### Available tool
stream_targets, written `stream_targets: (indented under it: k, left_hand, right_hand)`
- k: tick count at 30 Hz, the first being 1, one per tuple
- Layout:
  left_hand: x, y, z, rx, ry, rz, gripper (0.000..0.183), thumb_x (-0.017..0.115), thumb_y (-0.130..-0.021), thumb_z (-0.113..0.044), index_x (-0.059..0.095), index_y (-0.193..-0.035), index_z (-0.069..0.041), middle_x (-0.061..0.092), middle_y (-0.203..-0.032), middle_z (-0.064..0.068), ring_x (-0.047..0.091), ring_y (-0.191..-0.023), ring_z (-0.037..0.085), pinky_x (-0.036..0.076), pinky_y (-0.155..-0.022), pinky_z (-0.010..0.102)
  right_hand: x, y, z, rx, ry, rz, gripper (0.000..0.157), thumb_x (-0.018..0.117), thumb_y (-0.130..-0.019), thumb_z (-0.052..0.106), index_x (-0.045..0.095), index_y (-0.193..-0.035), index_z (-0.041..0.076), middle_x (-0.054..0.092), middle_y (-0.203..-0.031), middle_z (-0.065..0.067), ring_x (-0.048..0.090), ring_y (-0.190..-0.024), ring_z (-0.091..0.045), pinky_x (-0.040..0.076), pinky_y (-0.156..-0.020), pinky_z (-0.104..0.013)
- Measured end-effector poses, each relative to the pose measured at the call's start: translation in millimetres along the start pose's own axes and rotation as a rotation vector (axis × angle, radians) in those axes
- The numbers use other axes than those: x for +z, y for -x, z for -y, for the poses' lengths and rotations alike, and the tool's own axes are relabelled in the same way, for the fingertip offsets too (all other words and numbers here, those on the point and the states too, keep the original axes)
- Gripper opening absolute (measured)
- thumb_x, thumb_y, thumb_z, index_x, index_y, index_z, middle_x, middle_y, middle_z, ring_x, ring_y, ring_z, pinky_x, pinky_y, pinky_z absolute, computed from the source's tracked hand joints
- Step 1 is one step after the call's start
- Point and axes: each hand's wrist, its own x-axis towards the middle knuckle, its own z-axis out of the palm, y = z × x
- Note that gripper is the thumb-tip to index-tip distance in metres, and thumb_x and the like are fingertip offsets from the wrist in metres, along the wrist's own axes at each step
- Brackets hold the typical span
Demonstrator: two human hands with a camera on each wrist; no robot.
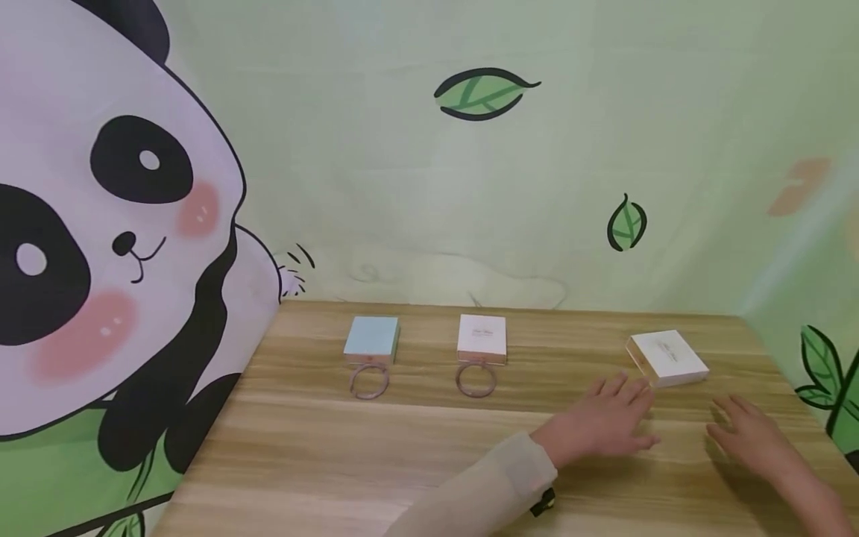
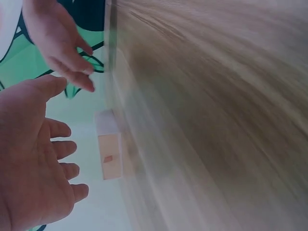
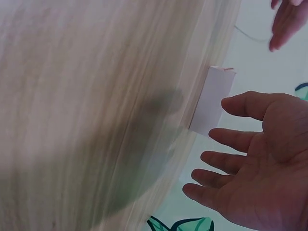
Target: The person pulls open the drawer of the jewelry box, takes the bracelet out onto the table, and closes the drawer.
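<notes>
A white box (image 1: pixel 667 358) with faint lettering on its lid lies turned at an angle on the right side of the table. My left hand (image 1: pixel 607 418) is held over the wood just in front of it, fingers spread and nothing in them. To the right, my right hand (image 1: pixel 754 440) hovers near the box's front right corner, its fingers relaxed and holding nothing. In the left wrist view the box (image 2: pixel 110 156) shows a pinkish side with a small tab. From the right wrist, its white side (image 3: pixel 211 101) appears beyond the fingertips.
Farther left stand a light blue box (image 1: pixel 372 337) and another white box (image 1: pixel 482 337). A purplish ring (image 1: pixel 352 386) lies in front of the blue box, and a second ring (image 1: pixel 458 385) in front of the white one. A printed panda backdrop (image 1: pixel 376 186) rises behind the wooden table (image 1: pixel 376 462).
</notes>
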Motion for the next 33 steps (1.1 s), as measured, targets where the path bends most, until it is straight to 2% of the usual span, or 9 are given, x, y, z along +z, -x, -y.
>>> stream_targets:
  k: [6,10,14,18,21,25,29,33]
  left_hand:
    - [6.0,-12.8,-10.4,-0.005,0.022,0.025,0.073,0.030,-0.101,-0.070,0.011,-0.163,-0.037,0.006,-0.168,-0.019,0.010,-0.155,0.011,0.020,-0.123,0.034]
    - [1.2,-25.3,-21.1,0.011,-0.038,0.020,0.070,0.029,-0.102,-0.067,0.013,-0.163,-0.036,0.003,-0.168,-0.018,0.007,-0.155,0.011,0.020,-0.123,0.032]
    - [-5.9,-41.4,-29.3,-0.006,-0.092,0.019,0.068,0.028,-0.104,-0.064,0.009,-0.163,-0.038,-0.006,-0.169,-0.017,0.000,-0.155,0.011,0.017,-0.124,0.032]
    - [-11.2,-54.1,-33.7,-0.051,-0.072,0.061,0.069,0.029,-0.103,-0.065,0.005,-0.162,-0.040,-0.006,-0.167,-0.022,-0.003,-0.155,0.006,0.016,-0.124,0.030]
    - [-8.2,-57.0,-35.1,-0.072,-0.061,0.095,0.070,0.033,-0.103,-0.065,0.006,-0.163,-0.039,-0.001,-0.167,-0.024,-0.002,-0.154,0.002,0.015,-0.123,0.027]
    - [-0.2,-56.3,-36.0,-0.079,-0.104,0.113,0.074,0.035,-0.103,-0.063,0.003,-0.163,-0.036,-0.001,-0.167,-0.023,-0.001,-0.154,0.002,0.015,-0.122,0.024]
    - [-0.1,-57.9,-36.5,-0.078,-0.142,0.060,0.074,0.039,-0.102,-0.062,0.011,-0.164,-0.032,0.006,-0.167,-0.016,0.005,-0.154,0.004,0.019,-0.121,0.025]
    - [-8.6,-64.6,-37.0,-0.072,-0.151,0.001,0.075,0.045,-0.100,-0.063,0.018,-0.162,-0.030,0.011,-0.166,-0.013,0.010,-0.153,0.005,0.021,-0.121,0.025]
  right_hand:
    - [1.7,-3,2,-0.004,0.007,-0.030,0.049,0.056,-0.099,0.010,0.043,-0.125,-0.029,0.032,-0.128,-0.058,0.036,-0.116,-0.073,0.035,-0.096,-0.077]
    - [0.6,-5,3,-0.011,0.012,-0.044,0.048,0.056,-0.098,0.009,0.044,-0.125,-0.029,0.033,-0.127,-0.057,0.038,-0.115,-0.073,0.036,-0.096,-0.076]
    - [0.1,-6,5,-0.005,0.002,-0.038,0.048,0.055,-0.099,0.008,0.043,-0.125,-0.029,0.032,-0.127,-0.057,0.038,-0.116,-0.072,0.037,-0.096,-0.076]
    - [0.9,-7,5,-0.001,-0.013,-0.040,0.047,0.054,-0.099,0.009,0.043,-0.126,-0.029,0.033,-0.127,-0.057,0.038,-0.116,-0.072,0.037,-0.095,-0.076]
    - [2.3,-6,3,0.021,-0.022,-0.024,0.049,0.053,-0.100,0.011,0.042,-0.127,-0.028,0.031,-0.128,-0.057,0.036,-0.117,-0.072,0.035,-0.097,-0.076]
    - [3.4,-5,1,0.045,-0.023,-0.004,0.051,0.052,-0.101,0.013,0.041,-0.129,-0.028,0.029,-0.130,-0.057,0.034,-0.119,-0.072,0.033,-0.099,-0.077]
    - [2.6,-5,0,0.053,-0.033,0.006,0.051,0.051,-0.102,0.014,0.040,-0.129,-0.028,0.027,-0.131,-0.057,0.032,-0.121,-0.072,0.032,-0.100,-0.077]
    - [1.1,-6,1,0.036,-0.040,-0.004,0.049,0.052,-0.102,0.011,0.041,-0.129,-0.028,0.027,-0.132,-0.059,0.032,-0.120,-0.073,0.032,-0.099,-0.077]
